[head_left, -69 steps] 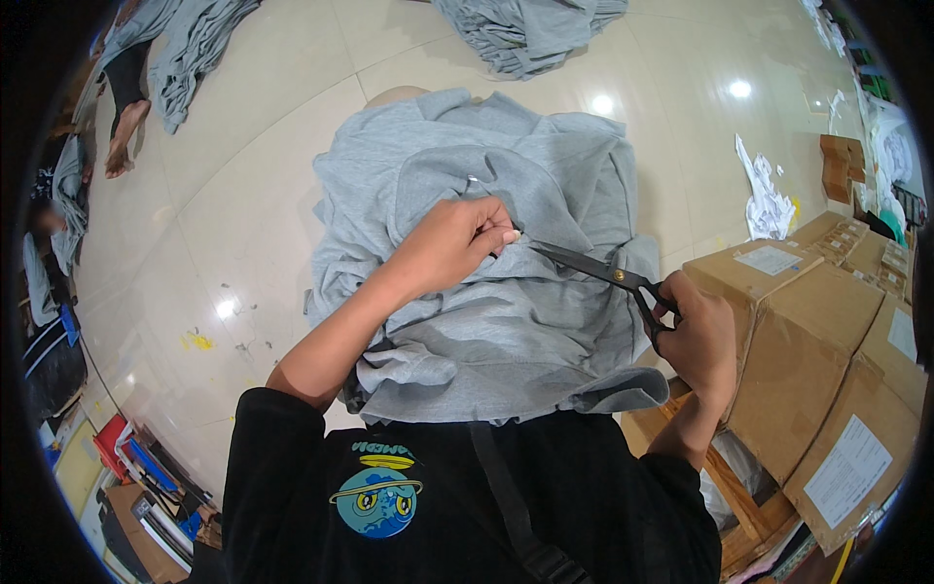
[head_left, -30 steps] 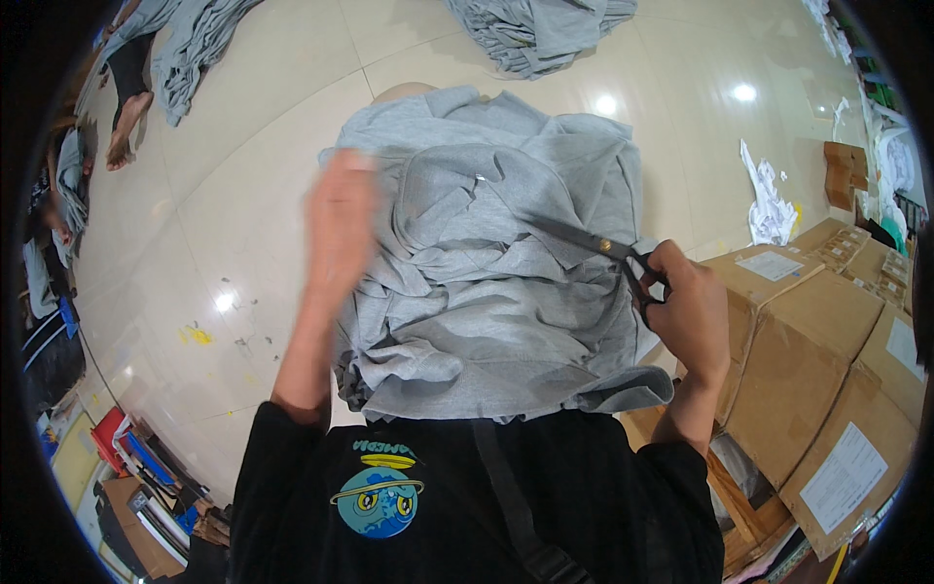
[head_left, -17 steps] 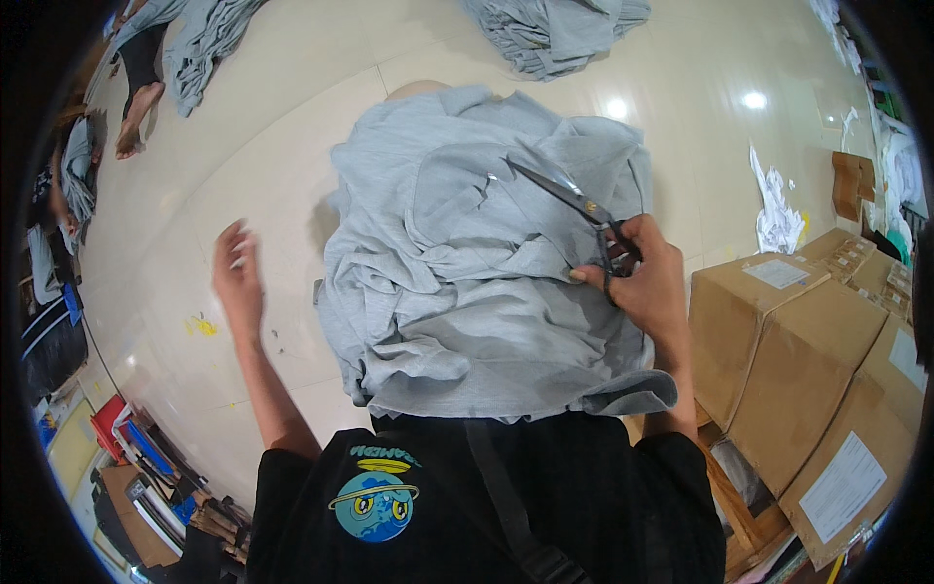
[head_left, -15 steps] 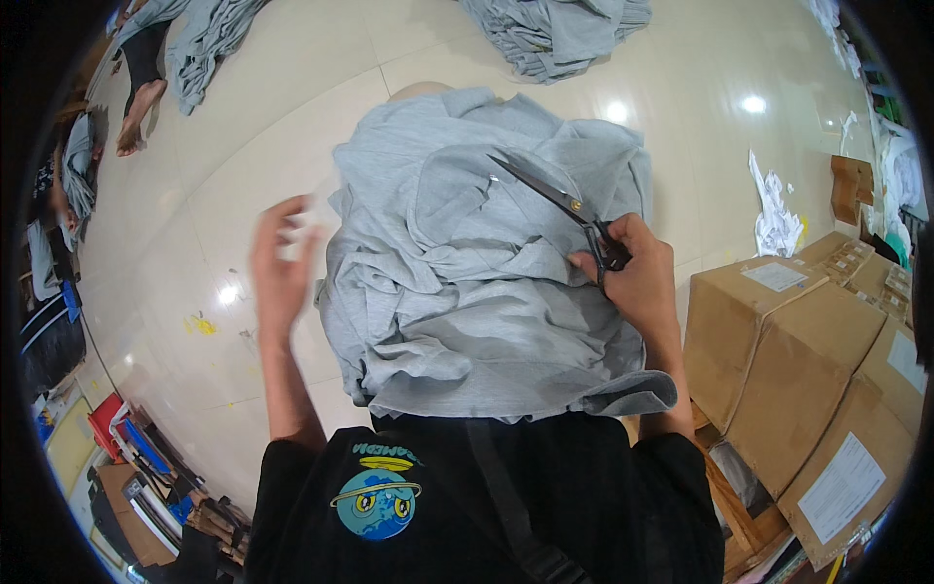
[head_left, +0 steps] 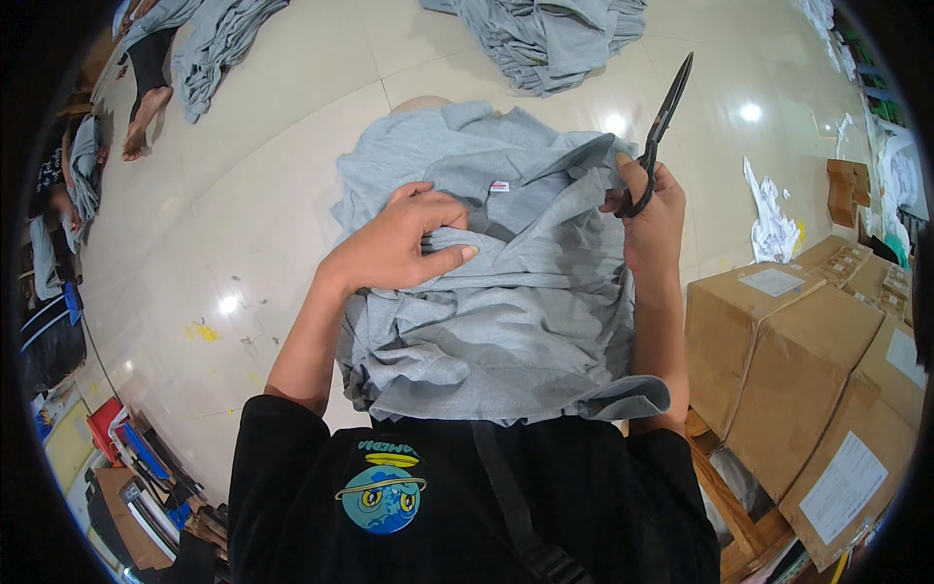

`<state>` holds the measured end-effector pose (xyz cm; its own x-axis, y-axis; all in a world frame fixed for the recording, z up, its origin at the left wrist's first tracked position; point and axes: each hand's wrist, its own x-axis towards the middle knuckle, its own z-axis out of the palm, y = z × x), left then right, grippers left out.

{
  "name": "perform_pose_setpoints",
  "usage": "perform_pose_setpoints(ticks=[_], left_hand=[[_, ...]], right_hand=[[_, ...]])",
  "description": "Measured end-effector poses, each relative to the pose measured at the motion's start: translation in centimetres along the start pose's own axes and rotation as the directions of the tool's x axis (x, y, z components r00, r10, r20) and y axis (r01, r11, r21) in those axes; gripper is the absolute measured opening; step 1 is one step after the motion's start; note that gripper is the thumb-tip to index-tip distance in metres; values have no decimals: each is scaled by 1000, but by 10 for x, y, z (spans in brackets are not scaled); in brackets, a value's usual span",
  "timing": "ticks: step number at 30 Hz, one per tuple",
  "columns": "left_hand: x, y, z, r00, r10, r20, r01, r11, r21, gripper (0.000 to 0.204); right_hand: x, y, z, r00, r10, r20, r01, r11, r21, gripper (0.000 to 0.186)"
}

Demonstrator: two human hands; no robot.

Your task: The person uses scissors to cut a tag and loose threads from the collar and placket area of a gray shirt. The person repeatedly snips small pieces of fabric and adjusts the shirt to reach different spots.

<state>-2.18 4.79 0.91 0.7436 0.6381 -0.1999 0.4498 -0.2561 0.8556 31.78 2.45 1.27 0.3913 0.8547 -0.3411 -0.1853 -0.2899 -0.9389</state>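
Note:
A rumpled grey shirt (head_left: 506,331) lies spread over my lap, with a small white label (head_left: 499,186) showing inside its opened neck area. My left hand (head_left: 404,238) is closed on a fold of the shirt, thumb on top and fingertips tucked behind the cloth. In my right hand (head_left: 654,216) are black scissors (head_left: 669,109), their blades together and pointing up and away from me. That hand is also at the raised right edge of the shirt; whether its fingers pinch the cloth I cannot tell.
Cardboard boxes (head_left: 803,355) are stacked close on my right, with white cloth scraps (head_left: 769,216) on the floor beyond. A grey garment pile (head_left: 550,44) lies ahead. At the far left are a person's bare foot (head_left: 148,119) and more grey cloth (head_left: 219,54).
My left hand has come in from the left side and taken hold of the shirt. The scissors have swung from pointing left to pointing up; the shirt's neck area is opened, baring the label.

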Motion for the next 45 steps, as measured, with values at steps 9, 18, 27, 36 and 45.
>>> perform_pose_setpoints(ticks=[9,18,27,36,45], left_hand=[[15,2,1,994,108,-7,-104,968,227,21],[-5,43,39,941,44,-334,-34,999,36,18],[-58,97,46,974,-148,-170,158,986,47,19],[-65,102,33,988,-156,-4,156,988,10,19],[-35,76,15,872,-379,-311,398,917,-1,34]], right_hand=[[2,0,12,999,-31,-8,32,997,73,34],[-54,-12,-18,992,-75,-105,75,997,-9,26],[-119,18,-60,974,-82,-209,62,993,-101,19],[-119,33,-72,973,-48,-224,18,991,-136,19],[-119,32,-73,978,-68,-198,33,984,-177,19]])
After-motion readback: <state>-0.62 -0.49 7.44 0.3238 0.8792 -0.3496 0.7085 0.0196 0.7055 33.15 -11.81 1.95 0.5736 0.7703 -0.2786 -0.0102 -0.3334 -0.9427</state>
